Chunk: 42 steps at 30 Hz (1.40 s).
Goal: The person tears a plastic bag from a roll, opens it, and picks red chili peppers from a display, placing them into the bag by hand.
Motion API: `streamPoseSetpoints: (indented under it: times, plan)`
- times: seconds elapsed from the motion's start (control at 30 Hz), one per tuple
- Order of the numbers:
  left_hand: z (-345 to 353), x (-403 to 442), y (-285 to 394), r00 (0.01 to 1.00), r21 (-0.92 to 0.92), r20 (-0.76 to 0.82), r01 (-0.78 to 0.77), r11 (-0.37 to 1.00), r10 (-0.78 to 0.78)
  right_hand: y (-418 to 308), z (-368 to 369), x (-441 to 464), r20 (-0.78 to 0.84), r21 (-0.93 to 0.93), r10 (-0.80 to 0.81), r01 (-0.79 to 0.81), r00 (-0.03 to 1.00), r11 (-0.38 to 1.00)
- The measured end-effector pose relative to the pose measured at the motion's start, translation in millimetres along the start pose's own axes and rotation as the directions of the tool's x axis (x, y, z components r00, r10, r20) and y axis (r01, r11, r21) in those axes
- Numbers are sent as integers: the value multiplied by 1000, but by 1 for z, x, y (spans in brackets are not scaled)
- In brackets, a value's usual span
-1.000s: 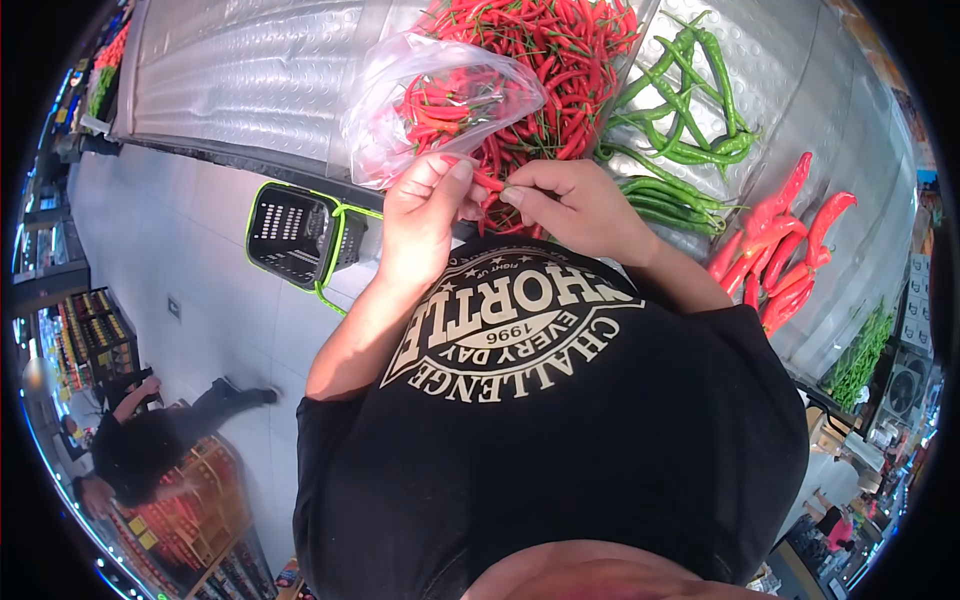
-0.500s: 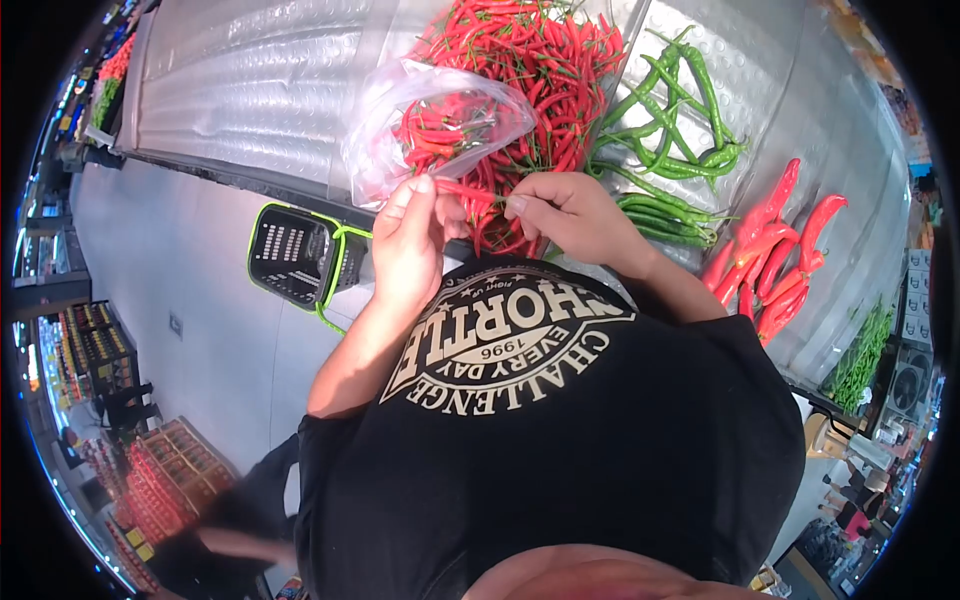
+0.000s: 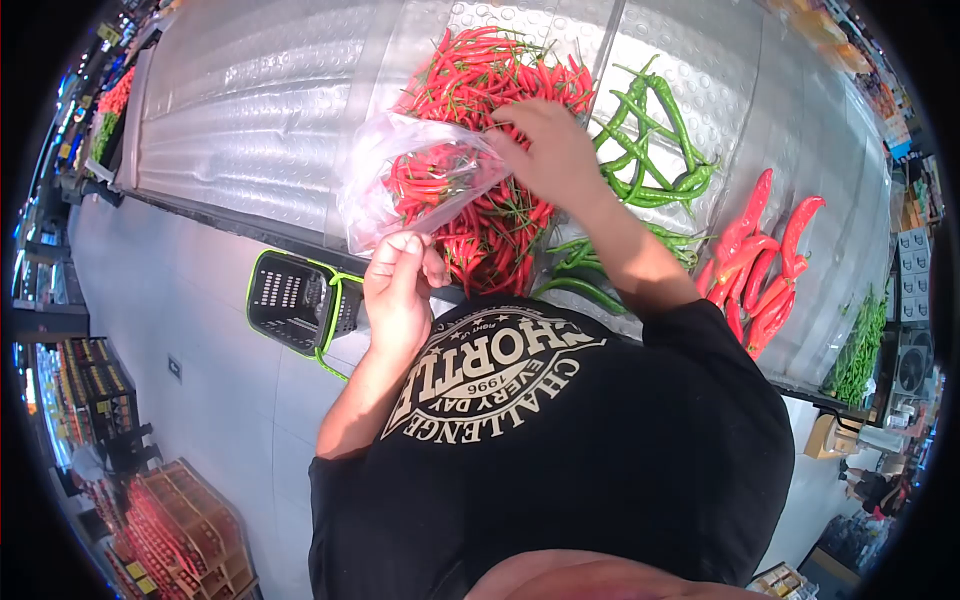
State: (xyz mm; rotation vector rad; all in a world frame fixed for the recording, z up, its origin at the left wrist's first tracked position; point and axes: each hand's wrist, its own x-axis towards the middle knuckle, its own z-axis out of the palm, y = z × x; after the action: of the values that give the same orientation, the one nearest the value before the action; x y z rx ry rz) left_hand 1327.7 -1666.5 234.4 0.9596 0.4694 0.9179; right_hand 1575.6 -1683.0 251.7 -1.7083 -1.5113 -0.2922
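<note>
My left hand is closed in a pinch just below a clear plastic bag; what its fingers hold is too small to make out. Several red chilies lie inside the bag, which rests on the left side of a large heap of thin red chilies. Over the heap, at the bag's upper right edge, my right hand has its thumb and forefinger apart, and no chili shows between them.
Green chilies and larger red peppers lie right of the heap on the silvery counter. A black basket with green trim is beside the counter's edge. Stacked boxes stand at lower left.
My right hand has left the red chili near my left hand and moved up over the heap. That chili no longer shows stretched between my hands. The passing person at lower left is gone.
</note>
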Motion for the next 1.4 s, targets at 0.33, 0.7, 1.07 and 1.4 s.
streamPoseSetpoints:
  times: [0.33, 0.7, 1.07, 1.4]
  plan:
    - [2, 0, -5, 998, 15, 8, 61, 998, -61, 74, 18, 31, 127, -394, 22, 30, 992, 919]
    - [-1, 4, -6, 998, 44, 27, 53, 998, -54, 24, -15, 12, 140, 124, 123, -141, 982, 982]
    - [-3, 8, -6, 999, 149, -21, 31, 988, -28, -40, -32, -65, 657, 609, 198, -667, 727, 429]
    - [4, 5, -1, 1000, 292, -25, 15, 956, -8, -51, -34, -71, 420, 524, 106, -336, 901, 782]
